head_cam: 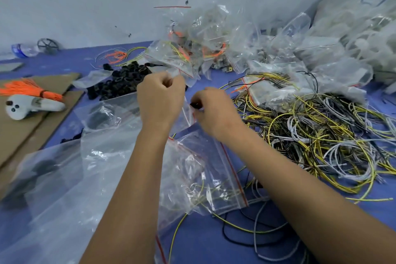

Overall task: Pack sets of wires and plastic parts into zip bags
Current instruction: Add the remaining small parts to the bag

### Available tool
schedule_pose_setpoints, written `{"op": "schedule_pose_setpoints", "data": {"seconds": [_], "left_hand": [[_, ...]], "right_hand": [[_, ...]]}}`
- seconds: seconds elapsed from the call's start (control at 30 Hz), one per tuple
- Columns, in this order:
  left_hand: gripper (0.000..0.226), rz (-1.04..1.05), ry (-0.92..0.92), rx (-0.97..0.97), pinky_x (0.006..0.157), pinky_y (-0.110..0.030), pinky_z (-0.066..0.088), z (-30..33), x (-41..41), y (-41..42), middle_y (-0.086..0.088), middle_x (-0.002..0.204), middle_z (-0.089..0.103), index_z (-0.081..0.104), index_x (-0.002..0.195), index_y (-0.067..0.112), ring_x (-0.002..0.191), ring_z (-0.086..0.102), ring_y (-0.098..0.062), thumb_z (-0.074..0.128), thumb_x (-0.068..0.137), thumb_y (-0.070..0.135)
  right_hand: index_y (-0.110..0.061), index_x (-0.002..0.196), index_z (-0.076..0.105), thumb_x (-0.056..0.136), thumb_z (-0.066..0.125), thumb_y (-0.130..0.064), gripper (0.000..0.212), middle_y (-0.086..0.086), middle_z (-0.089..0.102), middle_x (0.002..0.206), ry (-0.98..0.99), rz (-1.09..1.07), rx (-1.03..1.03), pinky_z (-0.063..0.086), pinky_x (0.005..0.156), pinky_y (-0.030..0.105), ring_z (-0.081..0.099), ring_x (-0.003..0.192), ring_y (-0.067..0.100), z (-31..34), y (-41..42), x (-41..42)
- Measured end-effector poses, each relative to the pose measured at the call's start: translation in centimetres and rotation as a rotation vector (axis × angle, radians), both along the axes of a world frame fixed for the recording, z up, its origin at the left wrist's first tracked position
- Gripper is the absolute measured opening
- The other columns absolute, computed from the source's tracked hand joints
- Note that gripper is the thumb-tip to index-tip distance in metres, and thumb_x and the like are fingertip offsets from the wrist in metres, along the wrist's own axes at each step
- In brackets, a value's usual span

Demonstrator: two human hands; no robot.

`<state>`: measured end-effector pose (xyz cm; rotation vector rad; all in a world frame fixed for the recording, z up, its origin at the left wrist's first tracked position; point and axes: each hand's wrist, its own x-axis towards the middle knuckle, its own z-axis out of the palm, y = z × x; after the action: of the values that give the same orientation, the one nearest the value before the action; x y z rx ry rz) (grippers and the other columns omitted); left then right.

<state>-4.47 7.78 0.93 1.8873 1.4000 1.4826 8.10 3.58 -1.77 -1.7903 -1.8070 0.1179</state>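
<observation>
Right now I read this as the filling step: my left hand [161, 96] pinches one lip of a small zip bag [188, 111] held above the blue table [214, 242], while my right hand [211, 109] has its fingertips curled on a small black plastic part [195, 105] right at the bag's red-striped mouth. Next, I judge, the part must drop fully inside, and then a wire from the tangled wire pile [321, 135] on the right has to follow before sealing.
</observation>
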Motion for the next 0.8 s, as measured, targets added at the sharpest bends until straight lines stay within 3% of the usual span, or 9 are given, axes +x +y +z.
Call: {"op": "schedule_pose_setpoints", "data": {"seconds": [0.13,0.2,0.3,0.37,0.47,0.63,0.8], "left_hand": [[0.033,-0.219,-0.093,-0.074,0.049,-0.025,0.024,-0.2,2.8,-1.5,0.009,0.045,0.028,0.033,0.049,0.022,0.050,0.024,-0.007,0.052,0.075,0.027],[0.031,-0.364,-0.157,-0.158,0.055,-0.031,0.030,-0.7,4.4,-2.3,0.009,0.047,0.033,0.040,0.048,0.024,0.053,0.031,-0.012,0.052,0.077,0.023],[0.024,-0.523,-0.217,-0.266,0.056,-0.033,0.030,-2.0,6.5,-3.5,-0.003,0.055,0.038,0.045,0.059,0.019,0.054,0.034,-0.017,0.052,0.082,0.019],[0.023,-0.588,-0.270,-0.325,0.051,-0.028,0.028,-2.8,7.4,-4.1,-0.005,0.057,0.036,0.045,0.064,0.018,0.052,0.032,-0.017,0.053,0.086,0.020],[0.025,-0.603,-0.364,-0.368,0.048,-0.027,0.025,-3.9,7.3,-4.3,-0.007,0.059,0.035,0.044,0.067,0.018,0.050,0.032,-0.017,0.052,0.090,0.017],[0.028,-0.565,-0.403,-0.255,0.056,-0.033,0.025,-3.9,6.8,-4.0,0.000,0.059,0.032,0.040,0.064,0.017,0.059,0.029,-0.018,0.052,0.089,0.012],[0.029,-0.484,-0.349,-0.007,0.055,-0.029,0.027,-3.4,6.7,-4.8,-0.005,0.059,0.031,0.036,0.065,0.002,0.059,0.029,-0.013,0.052,0.089,0.006]], "right_hand": [[-0.012,0.094,0.076,0.089,0.077,-0.017,0.007,0.007,0.074,0.091,0.280,-0.120,0.144,0.048,0.073,0.028,0.062,0.070,0.014,1.6,-2.6,4.8],[-0.015,0.099,0.074,0.091,0.075,-0.016,0.008,0.007,0.072,0.091,0.463,-0.124,0.211,0.056,0.073,0.037,0.066,0.072,0.018,1.8,-4.2,6.9],[-0.006,0.115,0.065,0.101,0.063,-0.013,0.016,0.016,0.066,0.096,0.908,0.103,0.269,0.060,0.072,0.041,0.072,0.080,0.030,1.5,-6.5,8.2],[-0.002,0.119,0.056,0.107,0.051,-0.010,0.015,0.018,0.064,0.097,1.056,0.253,0.246,0.061,0.080,0.043,0.071,0.086,0.033,1.1,-7.5,8.1],[-0.003,0.116,0.048,0.109,0.042,-0.007,0.010,0.016,0.065,0.097,1.011,0.305,0.213,0.062,0.083,0.047,0.070,0.088,0.031,0.5,-7.8,7.7],[-0.004,0.112,0.046,0.107,0.048,-0.006,0.005,0.016,0.068,0.096,0.825,0.210,0.054,0.063,0.069,0.038,0.073,0.078,0.027,-0.2,-7.6,7.5],[-0.014,0.104,0.074,0.088,0.077,-0.011,0.016,-0.007,0.067,0.079,0.303,0.119,0.098,0.046,0.067,0.019,0.061,0.066,0.002,-1.0,-7.3,7.7]]}}
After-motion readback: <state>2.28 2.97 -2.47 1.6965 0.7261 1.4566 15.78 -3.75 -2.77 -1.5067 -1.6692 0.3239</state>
